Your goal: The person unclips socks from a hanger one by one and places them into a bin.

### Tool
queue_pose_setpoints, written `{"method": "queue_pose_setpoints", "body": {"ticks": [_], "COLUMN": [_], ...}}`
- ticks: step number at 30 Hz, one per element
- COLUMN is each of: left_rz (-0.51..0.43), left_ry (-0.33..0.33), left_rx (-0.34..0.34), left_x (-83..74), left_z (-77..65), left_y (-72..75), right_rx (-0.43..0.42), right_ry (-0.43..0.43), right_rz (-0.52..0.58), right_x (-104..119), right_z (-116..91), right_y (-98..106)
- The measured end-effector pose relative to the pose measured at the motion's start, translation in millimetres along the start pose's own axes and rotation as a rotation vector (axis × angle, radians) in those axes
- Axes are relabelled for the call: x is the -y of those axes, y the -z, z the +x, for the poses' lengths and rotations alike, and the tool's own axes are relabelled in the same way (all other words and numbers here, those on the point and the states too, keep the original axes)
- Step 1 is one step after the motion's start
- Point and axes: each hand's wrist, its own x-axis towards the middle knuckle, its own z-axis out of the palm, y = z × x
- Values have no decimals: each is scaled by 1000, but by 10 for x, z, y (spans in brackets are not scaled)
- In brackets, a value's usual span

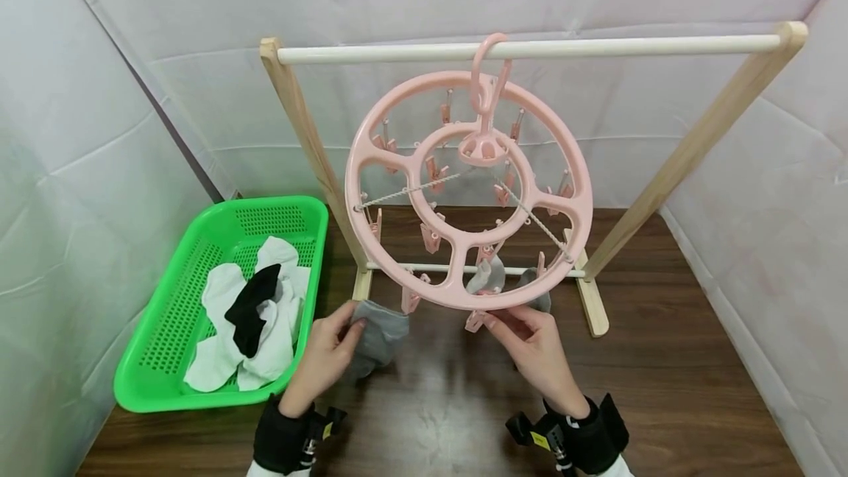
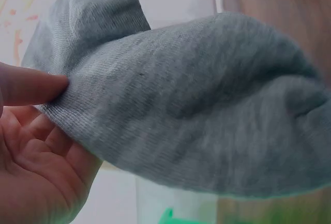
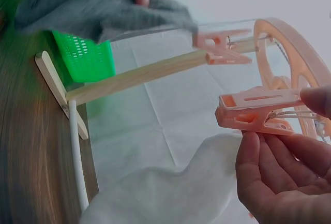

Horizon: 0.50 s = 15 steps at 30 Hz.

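A grey sock [image 2: 176, 94] is pinched at one edge between the thumb and fingers of my left hand [image 1: 331, 348], left of the hanger's front rim. My right hand [image 1: 533, 348] grips a pink clothespin [image 3: 258, 111] at its tail end, thumb on one side and fingertips on the other. That clothespin dangles from the round pink drying hanger [image 1: 457, 297], which hooks over a white rail [image 1: 596, 48]. Another pink clothespin [image 3: 222, 47] hangs between the sock and my right hand. A light sock [image 1: 486, 276] and a dark grey sock [image 1: 536, 289] hang under the ring near my right hand.
A green basket [image 1: 149, 381] at the left holds several white socks [image 1: 221, 300] and a black sock [image 1: 252, 311]. Wooden legs [image 1: 689, 153] carry the rail on both sides. Dark wooden flooring [image 1: 662, 403] lies below, with white sheeting [image 1: 762, 182] around.
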Motion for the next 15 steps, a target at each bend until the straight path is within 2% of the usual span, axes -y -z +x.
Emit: {"method": "queue_pose_setpoints", "body": {"ticks": [5,13,15], "left_rz": [56,200,227], "left_ry": [-32,-28,-9], "left_rx": [-75,-197,-226], "left_x": [-32,-90,-117], "left_z": [51,102,134], "left_y": [268,738,858], "right_rx": [-16,-25,-31], "right_ry": [-32,-43,-41], "right_rz": [-21,-48,-46], "right_x": [-4,6,12], "right_z": [-7,-31,-39], "right_y": [24,59,68]}}
